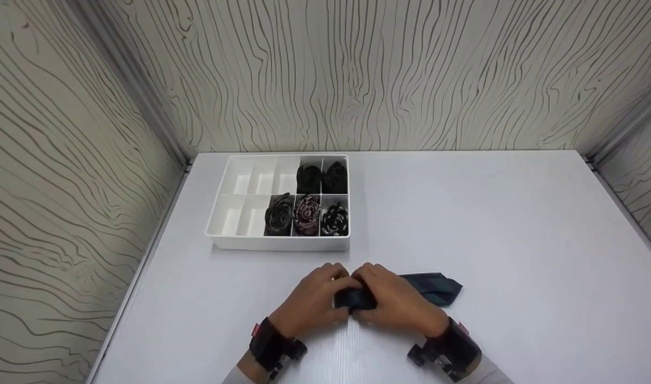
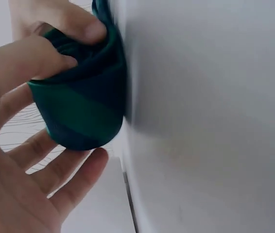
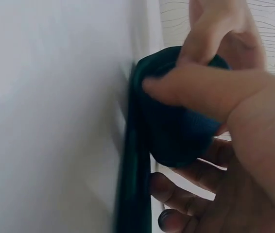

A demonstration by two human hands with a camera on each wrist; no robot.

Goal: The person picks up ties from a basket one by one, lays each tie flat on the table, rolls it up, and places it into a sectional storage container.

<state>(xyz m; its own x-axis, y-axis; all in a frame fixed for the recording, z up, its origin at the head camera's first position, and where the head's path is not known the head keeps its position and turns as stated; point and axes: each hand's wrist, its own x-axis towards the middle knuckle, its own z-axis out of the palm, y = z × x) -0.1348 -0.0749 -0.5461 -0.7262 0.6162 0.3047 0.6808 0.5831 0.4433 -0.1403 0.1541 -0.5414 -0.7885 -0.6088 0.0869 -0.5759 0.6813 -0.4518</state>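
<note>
A green and navy necktie lies partly rolled on the white table, its pointed end flat to the right. Both hands grip the rolled part, close together in front of the tray. In the left wrist view the left hand has its thumb on the end of the roll and its fingers around the outer side. From the other side the right hand holds the same roll, thumb pressed on its end, as the right wrist view shows. The unrolled strip runs away along the table under the right hand.
A white divided tray stands behind the hands, left of centre. Several rolled neckties, among them a maroon patterned one, fill compartments on its right side; its left compartments hold nothing. Wood-grain panels enclose the table at back and sides.
</note>
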